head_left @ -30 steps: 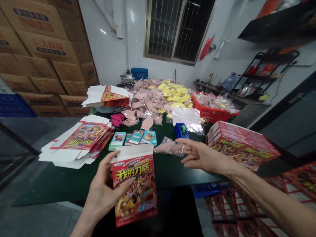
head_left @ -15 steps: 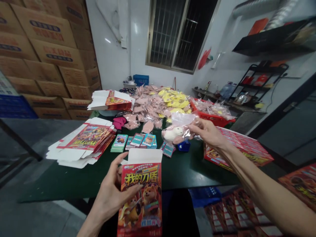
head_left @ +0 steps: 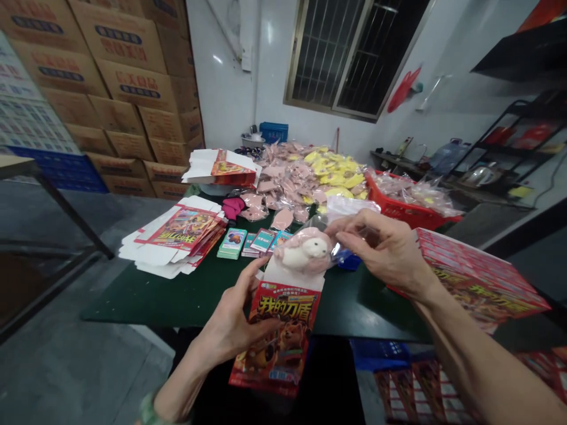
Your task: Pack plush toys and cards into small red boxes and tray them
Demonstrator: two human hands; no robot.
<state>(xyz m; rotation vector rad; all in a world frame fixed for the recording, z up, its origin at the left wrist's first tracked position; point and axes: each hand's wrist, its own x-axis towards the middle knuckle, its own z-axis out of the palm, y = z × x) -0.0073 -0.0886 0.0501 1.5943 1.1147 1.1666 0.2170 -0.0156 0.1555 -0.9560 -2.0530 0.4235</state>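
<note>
Toy (head_left: 305, 252) has just come in from the far right of the box (head_left: 283, 339) – I now see it over the box's open top, overlapping the white flap (head_left: 290, 276). So the two are lined up, I judge, though I cannot tell whether the toy's lower end is inside. My left hand (head_left: 224, 324) grips the box, thumb across its front; my right hand (head_left: 392, 251) is pinched narrow on the toy's clear bag (head_left: 337, 243). Beyond the box lie cards (head_left: 233, 241); left of it, flat cartons (head_left: 179, 227) – right of it, a packed stack (head_left: 478, 274).
</note>
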